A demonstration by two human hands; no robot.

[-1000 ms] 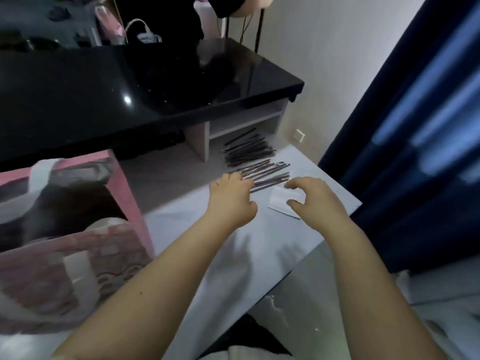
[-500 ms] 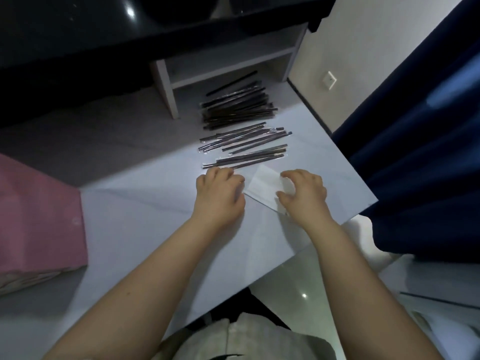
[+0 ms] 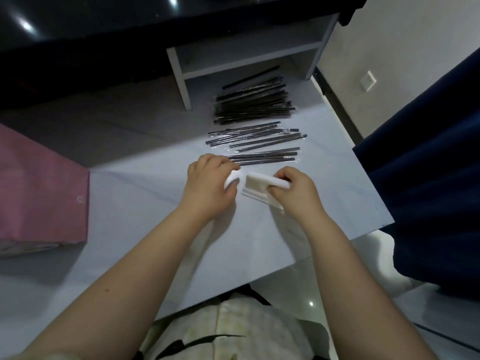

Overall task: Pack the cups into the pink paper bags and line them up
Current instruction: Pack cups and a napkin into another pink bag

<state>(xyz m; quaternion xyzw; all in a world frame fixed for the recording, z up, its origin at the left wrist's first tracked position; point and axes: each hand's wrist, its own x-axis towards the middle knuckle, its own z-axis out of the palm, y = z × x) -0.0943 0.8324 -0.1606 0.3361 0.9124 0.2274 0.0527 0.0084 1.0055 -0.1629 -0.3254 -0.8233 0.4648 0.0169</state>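
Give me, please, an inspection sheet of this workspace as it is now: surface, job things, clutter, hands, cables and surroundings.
Surface: pale table, dimly lit.
Job's things: pink paper bag at the left edge; no cups seen.
Clutter: wrapped dark straws in loose groups at the far side; flat white stack near the right hand.
Hands: left hand grips a white curved piece; right hand pinches a white folded piece above the stack.
Cables: nothing seen.
Surroundings: glossy black desk, grey shelf, dark blue curtain on the right, wall plate.
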